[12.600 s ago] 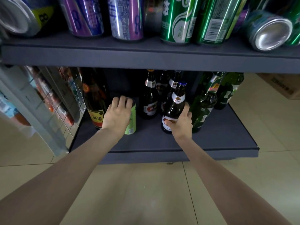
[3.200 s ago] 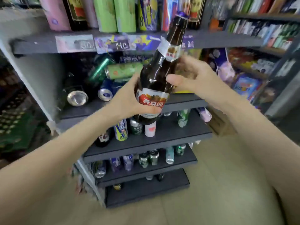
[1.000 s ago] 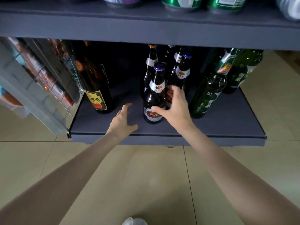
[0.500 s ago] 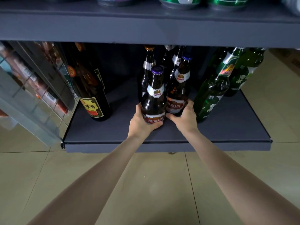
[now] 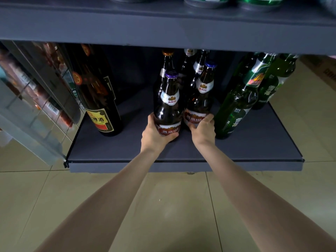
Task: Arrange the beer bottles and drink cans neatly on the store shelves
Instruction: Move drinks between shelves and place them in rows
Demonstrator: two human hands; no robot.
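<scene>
A: On the bottom shelf (image 5: 254, 142), near its front middle, two brown beer bottles are stood side by side, just touching. The purple-capped bottle (image 5: 169, 106) is gripped low at its red label by the left hand (image 5: 156, 132), thumb and fingers curled round it.

B: And the blue-capped bottle (image 5: 201, 99)?

A: It is clasped at its base by the right hand (image 5: 202, 130), the fingers wrapped round the label.

B: What is seen around them?

A: More brown bottles are ranged behind. Green bottles (image 5: 238, 104) are set to the right, a tall dark bottle (image 5: 98, 99) well to the left. Can bottoms (image 5: 203, 0) are glimpsed on the upper shelf (image 5: 163, 28), and tiled floor (image 5: 163, 206) below.
</scene>
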